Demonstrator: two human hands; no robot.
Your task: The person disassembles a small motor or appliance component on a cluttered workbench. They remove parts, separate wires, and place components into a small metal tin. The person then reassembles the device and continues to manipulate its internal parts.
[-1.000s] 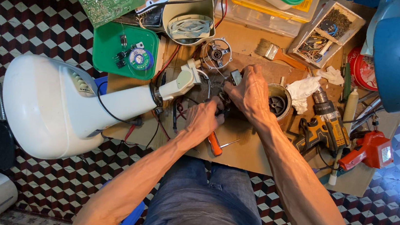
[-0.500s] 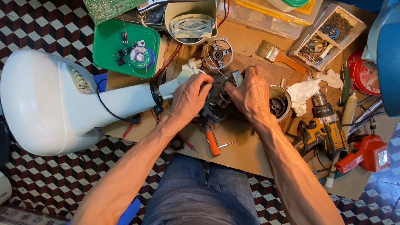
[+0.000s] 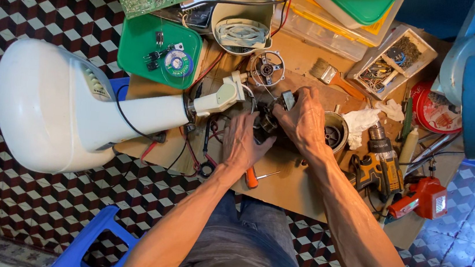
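Head view shows both hands meeting over a small dark motor assembly [image 3: 266,120] that lies on the brown bench [image 3: 302,186], just beyond the end of the white neck [image 3: 217,98] of a large white fan body [image 3: 60,108]. Compared with half a second ago, the left hand [image 3: 242,145] has slid back from the neck joint toward the person and now rests flat, fingers spread and loosely open, pressing down beside the motor rather than gripping it; whether any fingertip hooks a part underneath I cannot tell. The right hand [image 3: 304,119] has hardly moved: it stays curled over the motor's far side, fingers closed around it near a small grey block. An orange-handled screwdriver [image 3: 252,177] lies just below the left hand, untouched. That shift reads, as a judgement, like a change from steadying the neck to bracing the motor itself while the right hand works on it. A yellow cordless drill [image 3: 380,162], a green tray [image 3: 158,50] and a paintbrush [image 3: 330,75] lie around.
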